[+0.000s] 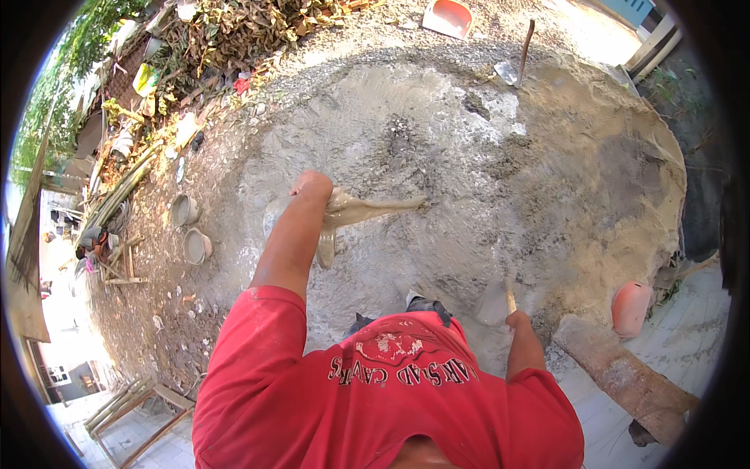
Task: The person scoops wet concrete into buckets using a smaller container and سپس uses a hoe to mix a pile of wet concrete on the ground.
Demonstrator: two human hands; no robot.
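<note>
Our L hand (314,184) gripped a pale curved pan (275,213), R hand (516,319) a wood-handled, grey-bladed tool (492,305); overtipping risked splashing grey slurry (367,209).

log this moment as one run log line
left hand: grips bowl, partly hidden by arm | wet mix: spilling rightward | right hand: grips wooden-handled tool | left side: two other bowls

1 head-worn fisheye looks down over the red shirt (383,410).
</note>
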